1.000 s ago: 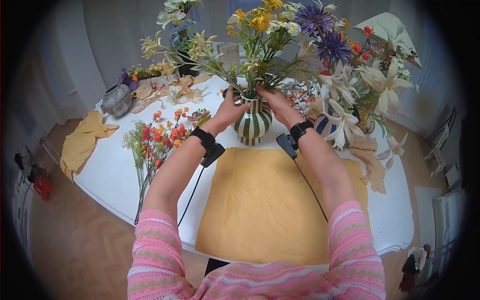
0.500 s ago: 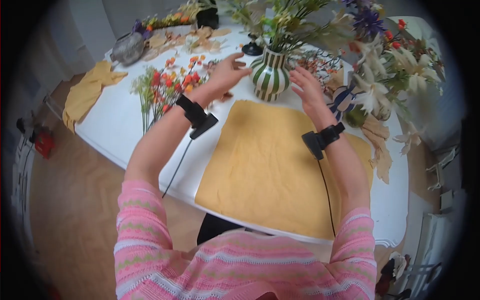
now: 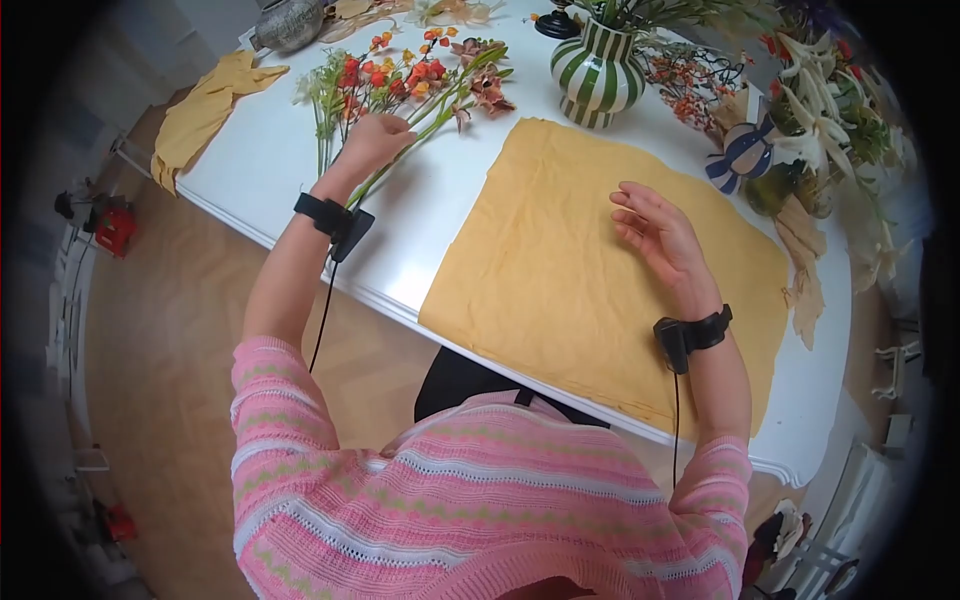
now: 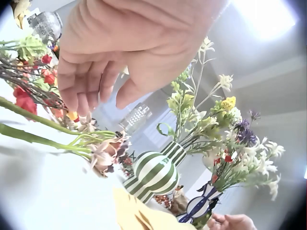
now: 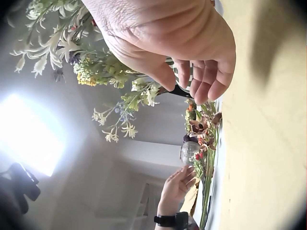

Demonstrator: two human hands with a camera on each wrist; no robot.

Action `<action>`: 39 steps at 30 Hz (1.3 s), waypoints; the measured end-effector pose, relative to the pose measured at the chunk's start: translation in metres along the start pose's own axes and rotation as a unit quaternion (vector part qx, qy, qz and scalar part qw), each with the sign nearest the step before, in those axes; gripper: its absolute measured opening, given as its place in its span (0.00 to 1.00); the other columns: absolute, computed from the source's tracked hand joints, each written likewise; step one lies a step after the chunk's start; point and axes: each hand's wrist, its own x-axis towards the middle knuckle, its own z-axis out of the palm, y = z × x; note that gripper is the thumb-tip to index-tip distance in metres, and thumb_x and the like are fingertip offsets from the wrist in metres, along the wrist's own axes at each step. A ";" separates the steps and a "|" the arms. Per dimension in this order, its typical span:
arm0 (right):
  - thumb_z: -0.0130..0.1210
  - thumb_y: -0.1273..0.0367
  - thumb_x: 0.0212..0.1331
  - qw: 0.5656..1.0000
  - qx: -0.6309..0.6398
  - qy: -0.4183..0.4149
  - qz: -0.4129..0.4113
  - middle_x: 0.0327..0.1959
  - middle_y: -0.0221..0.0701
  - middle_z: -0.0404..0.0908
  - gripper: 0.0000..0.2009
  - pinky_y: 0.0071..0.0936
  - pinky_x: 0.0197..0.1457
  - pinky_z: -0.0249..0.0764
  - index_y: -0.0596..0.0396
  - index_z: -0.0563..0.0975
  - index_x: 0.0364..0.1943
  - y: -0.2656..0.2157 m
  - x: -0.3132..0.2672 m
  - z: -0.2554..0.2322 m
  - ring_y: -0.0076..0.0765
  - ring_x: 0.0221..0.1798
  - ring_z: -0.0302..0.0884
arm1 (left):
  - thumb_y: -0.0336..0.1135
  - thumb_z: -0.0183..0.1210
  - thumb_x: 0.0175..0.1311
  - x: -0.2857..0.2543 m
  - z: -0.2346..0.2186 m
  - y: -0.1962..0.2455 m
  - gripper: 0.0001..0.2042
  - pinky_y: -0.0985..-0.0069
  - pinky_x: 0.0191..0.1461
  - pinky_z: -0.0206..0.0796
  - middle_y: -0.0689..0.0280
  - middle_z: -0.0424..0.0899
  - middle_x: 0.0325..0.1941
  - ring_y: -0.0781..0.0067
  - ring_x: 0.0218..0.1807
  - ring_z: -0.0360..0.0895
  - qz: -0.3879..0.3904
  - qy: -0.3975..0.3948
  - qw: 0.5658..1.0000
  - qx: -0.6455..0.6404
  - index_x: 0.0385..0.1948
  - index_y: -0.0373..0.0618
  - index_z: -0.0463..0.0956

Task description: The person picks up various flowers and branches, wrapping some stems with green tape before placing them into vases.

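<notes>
My left hand [image 3: 375, 145] hovers over the flower stems on the left of the table, its fingers loosely bent. Green stems [image 4: 36, 136] with brownish-pink blooms [image 4: 108, 155] lie just under it in the left wrist view. Beside them lie sprigs with red and orange blossoms [image 3: 370, 75]. Over the yellow sheet [image 3: 560, 270] my right hand [image 3: 660, 235] hangs with relaxed fingers and nothing in them. Beyond the sheet stands a green-and-white striped vase [image 3: 598, 75] holding a mixed bouquet, whose top is cut off in the head view.
A blue-and-white vase [image 3: 745, 155] with pale flowers stands at the right. Dry leaves [image 3: 800, 265] hang beside the sheet's right edge. A yellow cloth [image 3: 210, 110] drapes over the table's left edge, near a grey pot [image 3: 288, 25]. Cables trail from both wrist cameras.
Both hands have let go of the striped vase and drawn back. The left has moved to the stems on the left, the right nearer over the yellow sheet. The head view has tilted down.
</notes>
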 end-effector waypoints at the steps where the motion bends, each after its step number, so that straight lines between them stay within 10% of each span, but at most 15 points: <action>1: 0.52 0.67 0.65 1.000 0.017 -0.012 0.004 0.49 0.33 0.78 0.18 0.24 0.48 0.74 0.59 0.71 0.56 0.006 0.001 -0.001 0.27 0.45 0.77 | 0.38 0.63 0.53 -0.001 0.005 -0.004 0.15 0.73 0.43 0.72 0.56 0.86 0.33 0.67 0.35 0.82 -0.002 -0.003 1.000 0.002 0.38 0.36 0.83; 14: 0.52 0.70 0.65 0.994 0.101 -0.037 0.019 0.41 0.34 0.80 0.13 0.24 0.45 0.76 0.62 0.74 0.51 0.045 0.015 -0.016 0.27 0.40 0.77 | 0.36 0.63 0.48 0.012 0.029 -0.008 0.11 0.66 0.45 0.73 0.53 0.85 0.33 0.56 0.36 0.83 -0.008 0.021 0.971 0.239 0.31 0.42 0.84; 20: 0.51 0.70 0.65 0.994 0.104 -0.029 0.020 0.39 0.34 0.79 0.12 0.23 0.45 0.76 0.62 0.74 0.49 0.046 0.015 -0.016 0.27 0.39 0.77 | 0.36 0.60 0.62 0.006 0.006 0.028 0.10 0.83 0.30 0.58 0.75 0.77 0.25 0.84 0.24 0.67 -0.063 -0.020 0.988 -0.136 0.36 0.39 0.83; 39: 0.53 0.67 0.65 0.992 0.007 -0.120 0.022 0.42 0.30 0.80 0.14 0.21 0.45 0.75 0.59 0.74 0.52 0.034 -0.012 0.022 0.23 0.41 0.78 | 0.33 0.59 0.66 -0.017 0.048 0.133 0.09 0.84 0.31 0.65 0.72 0.76 0.27 0.85 0.27 0.69 0.057 0.084 0.840 -0.533 0.39 0.37 0.78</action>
